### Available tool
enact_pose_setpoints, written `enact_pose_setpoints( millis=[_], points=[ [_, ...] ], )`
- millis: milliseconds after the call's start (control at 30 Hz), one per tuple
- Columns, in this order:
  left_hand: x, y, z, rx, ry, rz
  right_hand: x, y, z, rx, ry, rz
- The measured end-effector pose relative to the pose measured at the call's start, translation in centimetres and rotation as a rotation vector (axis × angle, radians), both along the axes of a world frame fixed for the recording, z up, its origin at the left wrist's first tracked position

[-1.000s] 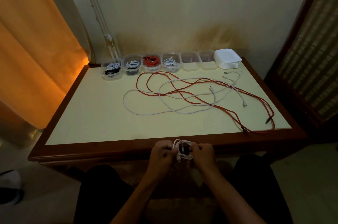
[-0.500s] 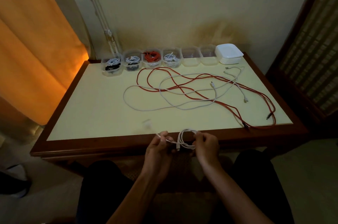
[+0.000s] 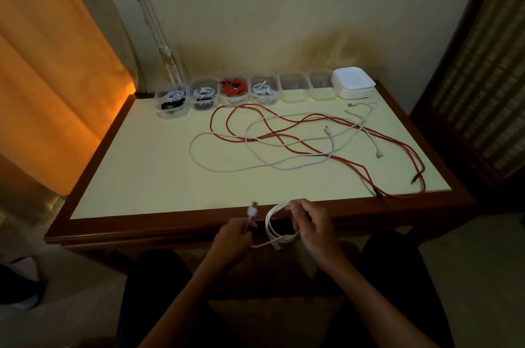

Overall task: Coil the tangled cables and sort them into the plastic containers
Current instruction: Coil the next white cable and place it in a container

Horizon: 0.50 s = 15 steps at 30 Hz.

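At the table's near edge my right hand point(image 3: 311, 225) grips a small coil of white cable point(image 3: 274, 222). My left hand point(image 3: 234, 237) pinches the same cable's free end, and its plug point(image 3: 252, 210) sticks up. On the table lie a long red cable point(image 3: 284, 131) and tangled white cables point(image 3: 255, 154). Along the back stand clear plastic containers: several hold coiled cables point(image 3: 171, 102), two stand empty point(image 3: 294, 87).
A stack of white lids point(image 3: 353, 86) sits at the back right beside the containers. The table point(image 3: 142, 177) has a dark wooden rim. An orange curtain point(image 3: 51, 63) hangs at left, a wooden cabinet point(image 3: 483, 77) stands at right.
My hands rose from below the table edge and moved apart. The left hand pulled the plug end out of the coil to the left; the coil loosened.
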State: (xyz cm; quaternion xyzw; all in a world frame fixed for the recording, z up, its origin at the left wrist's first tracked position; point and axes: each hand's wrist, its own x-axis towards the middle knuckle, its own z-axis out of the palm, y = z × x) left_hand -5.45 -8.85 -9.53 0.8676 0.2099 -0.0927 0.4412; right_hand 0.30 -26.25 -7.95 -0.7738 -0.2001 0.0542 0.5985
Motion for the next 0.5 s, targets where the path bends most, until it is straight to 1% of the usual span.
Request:
enact_pose_setpoints(
  millis=[33,67,100,133,267,400,467,500],
  points=[
    [0.2,0.2,-0.1,0.108,0.073,-0.170,0.0,0.0,0.2,-0.009,0.008,0.033],
    [0.2,0.3,0.0,0.176,0.122,-0.287,0.0,0.1,0.4,-0.016,0.020,0.064],
    [0.2,0.4,0.3,0.192,0.136,-0.350,-0.1,0.2,0.6,-0.015,0.037,0.085],
    [0.3,0.4,0.5,0.162,0.122,-0.375,-0.2,0.2,0.7,-0.010,0.059,0.095],
    [0.0,0.6,1.2,-0.041,-0.030,-0.364,-0.2,0.2,0.4,-0.053,0.135,0.085],
    [-0.3,0.6,1.2,-0.264,-0.040,-0.392,-0.4,0.0,-0.5,-0.251,0.177,0.194],
    [-0.3,0.0,1.3,-0.452,-0.064,-0.310,-0.8,0.0,-0.9,-0.294,0.174,0.201],
    [-0.3,-0.3,1.4,-0.579,-0.066,-0.212,-0.9,0.1,-1.2,-0.295,0.171,0.167]
  ],
)
